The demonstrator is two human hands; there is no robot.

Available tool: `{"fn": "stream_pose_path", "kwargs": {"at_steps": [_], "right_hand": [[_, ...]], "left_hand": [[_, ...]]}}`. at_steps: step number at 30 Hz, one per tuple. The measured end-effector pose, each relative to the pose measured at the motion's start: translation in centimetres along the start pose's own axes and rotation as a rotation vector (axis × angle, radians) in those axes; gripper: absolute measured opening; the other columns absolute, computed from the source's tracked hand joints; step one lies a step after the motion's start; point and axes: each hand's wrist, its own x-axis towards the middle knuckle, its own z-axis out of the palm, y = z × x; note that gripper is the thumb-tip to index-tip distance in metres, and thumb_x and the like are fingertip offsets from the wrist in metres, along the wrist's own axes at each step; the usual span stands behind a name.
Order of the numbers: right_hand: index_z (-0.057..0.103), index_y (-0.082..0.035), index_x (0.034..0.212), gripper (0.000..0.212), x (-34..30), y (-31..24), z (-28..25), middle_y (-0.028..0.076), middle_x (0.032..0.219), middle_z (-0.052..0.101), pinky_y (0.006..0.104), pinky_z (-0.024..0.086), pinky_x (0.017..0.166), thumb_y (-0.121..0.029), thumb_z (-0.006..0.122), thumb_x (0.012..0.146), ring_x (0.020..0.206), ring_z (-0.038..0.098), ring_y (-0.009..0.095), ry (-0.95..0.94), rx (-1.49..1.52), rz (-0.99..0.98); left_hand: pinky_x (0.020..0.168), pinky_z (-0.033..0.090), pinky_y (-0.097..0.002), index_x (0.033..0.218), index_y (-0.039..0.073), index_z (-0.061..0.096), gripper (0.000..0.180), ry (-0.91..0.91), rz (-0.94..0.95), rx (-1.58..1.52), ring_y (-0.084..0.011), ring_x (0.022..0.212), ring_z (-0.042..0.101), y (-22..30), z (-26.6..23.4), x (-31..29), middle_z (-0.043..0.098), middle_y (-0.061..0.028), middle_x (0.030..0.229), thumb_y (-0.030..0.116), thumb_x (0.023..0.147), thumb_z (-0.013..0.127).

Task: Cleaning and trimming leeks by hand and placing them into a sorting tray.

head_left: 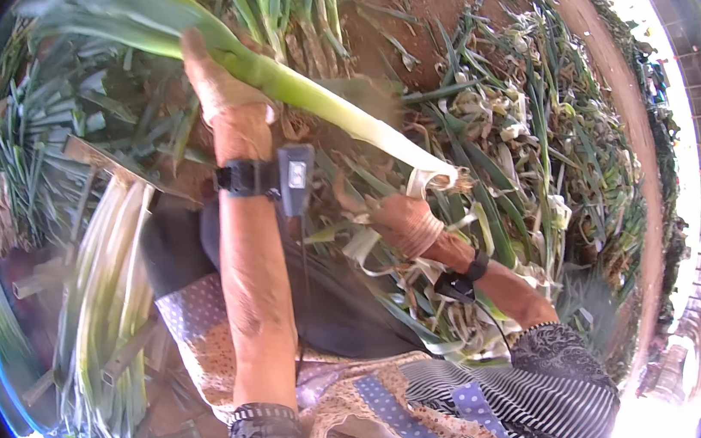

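Note:
A thick leek slants across the view, its green leaves at the upper left and its white, rooted end at the middle right. My left hand is closed around its green part. Just below the root end, my right hand is curled, with a pale peeled leaf strip running from the leek down to it. Another loose strip hangs beside its fingers. Both hands seem to wear thin light gloves, and straps with small dark devices circle the wrists. The right fingertips are partly blurred.
A heap of stripped leaves and peelings covers the ground to the right. Whitish leeks lie on a metal frame at left. More leeks stand at the top, and green ones pile up at far left.

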Motion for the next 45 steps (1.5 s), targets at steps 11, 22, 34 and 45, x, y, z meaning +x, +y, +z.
{"fn": "stream_pose_path", "kwargs": {"at_steps": [11,22,34,45], "right_hand": [[0.069,-0.012,0.095,0.041,-16.3,4.1,8.1,0.013,0.089,0.068,0.0402,0.051,0.072,-0.048,0.057,0.08,0.081,0.065,0.031,-0.45,-0.024,0.983],[0.064,-0.006,0.105,0.029,-38.8,5.0,5.1,0.009,0.094,0.068,0.0337,0.05,0.071,-0.02,0.063,0.079,0.075,0.062,0.024,-0.52,0.095,0.344],[0.063,-0.014,0.111,0.044,-10.5,1.1,-6.7,0.012,0.092,0.065,0.038,0.049,0.08,-0.04,0.07,0.076,0.083,0.063,0.029,0.365,0.026,0.72],[0.046,-0.016,0.13,0.074,1.6,-2.0,-5.7,0.016,0.102,0.058,0.0424,0.049,0.081,-0.034,0.079,0.065,0.097,0.057,0.035,0.272,0.172,0.371]], "left_hand": [[0.04,0.044,-0.0307,0.076,0.011,0.053,0.061,-0.15,-0.231,0.159,-0.0171,0.041,0.048,-2.9,2.0,-5.2,0.049,-0.0019,0.053,0.072,0.071,0.059],[0.046,0.038,-0.0291,0.087,0.009,0.054,0.062,-0.476,-0.178,-0.01,-0.0154,0.051,0.047,0.4,0.1,-2.0,0.049,-0.003,0.059,0.07,0.074,0.055],[0.05,0.028,-0.0267,0.061,0.011,0.05,0.078,-0.698,-0.235,-0.097,-0.0148,0.057,0.036,-0.3,2.3,-3.5,0.041,-0.001,0.059,0.088,0.064,0.042],[0.048,0.031,-0.0252,0.07,0.011,0.055,0.054,-0.896,-0.237,-0.225,-0.0124,0.056,0.037,0.2,0.8,-1.8,0.041,0.0008,0.059,0.064,0.073,0.058]]}}
